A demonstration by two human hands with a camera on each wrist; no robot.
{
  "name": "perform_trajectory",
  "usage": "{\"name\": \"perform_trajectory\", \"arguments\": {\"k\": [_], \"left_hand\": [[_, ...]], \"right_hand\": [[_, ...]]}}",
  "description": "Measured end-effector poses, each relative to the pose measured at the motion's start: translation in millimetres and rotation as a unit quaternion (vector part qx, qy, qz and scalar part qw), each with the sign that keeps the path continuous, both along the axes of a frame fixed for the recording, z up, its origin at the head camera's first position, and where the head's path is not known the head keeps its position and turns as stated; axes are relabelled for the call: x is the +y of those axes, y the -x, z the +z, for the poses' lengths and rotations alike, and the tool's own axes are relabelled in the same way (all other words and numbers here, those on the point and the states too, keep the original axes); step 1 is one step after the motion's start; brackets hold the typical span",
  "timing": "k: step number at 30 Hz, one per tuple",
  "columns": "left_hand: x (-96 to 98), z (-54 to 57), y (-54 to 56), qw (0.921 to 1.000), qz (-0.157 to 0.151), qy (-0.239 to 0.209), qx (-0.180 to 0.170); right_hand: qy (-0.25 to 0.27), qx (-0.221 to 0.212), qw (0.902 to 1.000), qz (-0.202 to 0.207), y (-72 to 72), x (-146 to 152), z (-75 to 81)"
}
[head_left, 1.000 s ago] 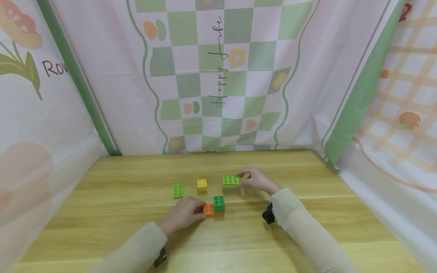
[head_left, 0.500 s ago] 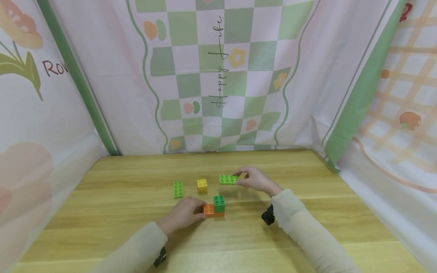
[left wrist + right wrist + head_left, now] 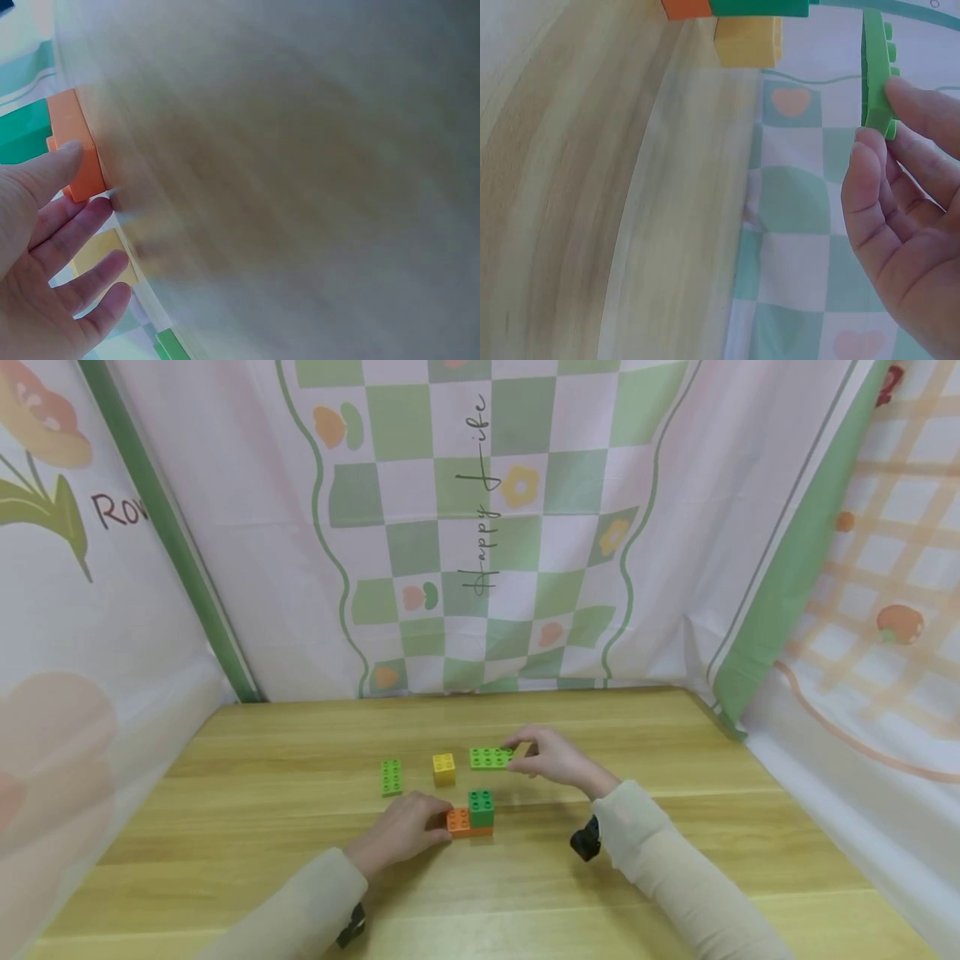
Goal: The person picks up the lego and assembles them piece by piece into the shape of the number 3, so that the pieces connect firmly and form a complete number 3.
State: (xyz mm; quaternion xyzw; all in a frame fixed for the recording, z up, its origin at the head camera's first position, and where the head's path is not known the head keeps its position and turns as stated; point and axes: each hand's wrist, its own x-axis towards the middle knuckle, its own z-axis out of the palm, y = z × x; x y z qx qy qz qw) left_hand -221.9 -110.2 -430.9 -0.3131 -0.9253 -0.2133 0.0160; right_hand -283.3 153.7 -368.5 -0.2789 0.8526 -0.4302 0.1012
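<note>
My left hand (image 3: 408, 828) grips the left end of an orange brick (image 3: 458, 822) on the table, thumb on its near side. A square dark green brick (image 3: 482, 808) sits on the right half of the orange one. Between the thumb and fingers of my right hand (image 3: 551, 755), the right end of a light green eight-stud brick (image 3: 487, 759) is pinched. In the right wrist view this flat brick (image 3: 877, 71) hangs above the tabletop, its hollow underside partly showing. In the head view it is just behind the dark green brick.
A yellow brick (image 3: 444, 769) stands behind the orange one. To its left lies another flat light green brick (image 3: 392, 777), studs up. The wooden table (image 3: 300, 735) ends at a patterned curtain (image 3: 480, 527) at the back, with cloth on both sides.
My right hand has carried the light green brick leftward, from right of the dark green brick to behind it. The left hand and the orange brick have stayed put.
</note>
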Motion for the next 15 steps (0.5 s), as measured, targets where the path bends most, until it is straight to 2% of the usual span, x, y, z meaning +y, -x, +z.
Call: {"name": "perform_trajectory", "arguments": {"k": [15], "left_hand": [[-0.5, 0.3, 0.1, 1.0, -0.005, -0.002, 0.005]], "right_hand": [[-0.001, 0.005, 0.9999, 0.016, -12.0, -11, 2.8]]}}
